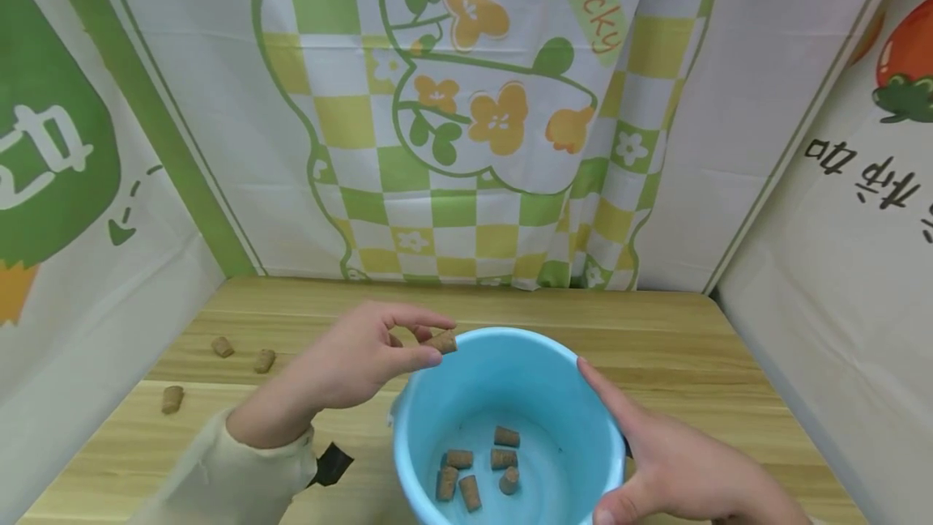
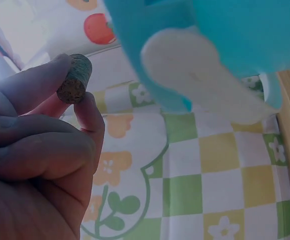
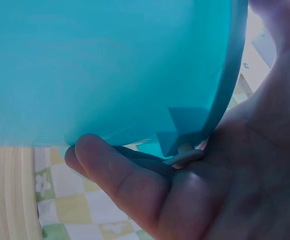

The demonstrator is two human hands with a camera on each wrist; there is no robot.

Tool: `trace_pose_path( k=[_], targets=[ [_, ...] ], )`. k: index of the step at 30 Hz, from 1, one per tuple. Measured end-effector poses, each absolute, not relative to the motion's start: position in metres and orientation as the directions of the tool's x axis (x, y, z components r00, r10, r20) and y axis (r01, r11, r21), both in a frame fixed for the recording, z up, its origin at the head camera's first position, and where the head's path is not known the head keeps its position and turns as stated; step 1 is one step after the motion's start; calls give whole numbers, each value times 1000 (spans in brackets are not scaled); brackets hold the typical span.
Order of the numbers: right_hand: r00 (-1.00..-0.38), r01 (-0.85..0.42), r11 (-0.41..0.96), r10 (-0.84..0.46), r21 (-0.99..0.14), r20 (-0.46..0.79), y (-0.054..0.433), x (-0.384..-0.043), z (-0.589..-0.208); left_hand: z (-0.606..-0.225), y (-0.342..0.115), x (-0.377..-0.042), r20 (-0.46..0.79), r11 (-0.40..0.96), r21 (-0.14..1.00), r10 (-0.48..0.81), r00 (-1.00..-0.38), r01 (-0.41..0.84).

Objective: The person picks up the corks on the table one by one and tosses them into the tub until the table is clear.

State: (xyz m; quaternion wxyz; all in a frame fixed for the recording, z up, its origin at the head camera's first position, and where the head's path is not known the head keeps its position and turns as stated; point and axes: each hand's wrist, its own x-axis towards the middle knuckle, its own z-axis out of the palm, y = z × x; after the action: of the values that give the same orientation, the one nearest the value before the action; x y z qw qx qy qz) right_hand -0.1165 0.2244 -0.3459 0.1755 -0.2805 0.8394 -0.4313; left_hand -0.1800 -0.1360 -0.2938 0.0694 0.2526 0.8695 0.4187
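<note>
My left hand (image 1: 364,355) pinches a cork (image 1: 444,341) between thumb and fingertips, right at the left rim of a light blue bucket (image 1: 503,339). In the left wrist view the cork (image 2: 75,82) shows its round end, with the other fingers curled below. My right hand (image 1: 670,460) grips the bucket's right side, thumb and index finger along the rim. In the right wrist view its fingers (image 3: 120,175) lie against the outer wall, by the handle's mount. Several corks (image 1: 504,458) lie scattered on the bucket's floor.
Three loose corks (image 1: 172,399) lie on the wooden table (image 1: 678,330) at the left. A small black piece (image 1: 332,464) shows beside the left sleeve. A white handle part (image 2: 195,75) is on the bucket's outside. Printed cloth (image 1: 364,168) hangs behind the table.
</note>
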Motion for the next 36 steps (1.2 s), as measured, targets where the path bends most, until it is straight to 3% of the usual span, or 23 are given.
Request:
trace_pose_path(
  k=[13, 21, 36],
  targets=[
    [-778, -295, 445, -626, -846, -58, 223, -116, -347, -304, -123, -191, 47, 574, 731, 497, -867, 369],
    [-778, -275, 445, -624, -852, -75, 222, -117, -347, -305, -117, -190, 54, 535, 758, 518, -854, 373],
    [-781, -324, 477, -622, -817, -53, 223, -117, -348, -318, -132, -191, 59, 556, 774, 414, -909, 303]
  ],
)
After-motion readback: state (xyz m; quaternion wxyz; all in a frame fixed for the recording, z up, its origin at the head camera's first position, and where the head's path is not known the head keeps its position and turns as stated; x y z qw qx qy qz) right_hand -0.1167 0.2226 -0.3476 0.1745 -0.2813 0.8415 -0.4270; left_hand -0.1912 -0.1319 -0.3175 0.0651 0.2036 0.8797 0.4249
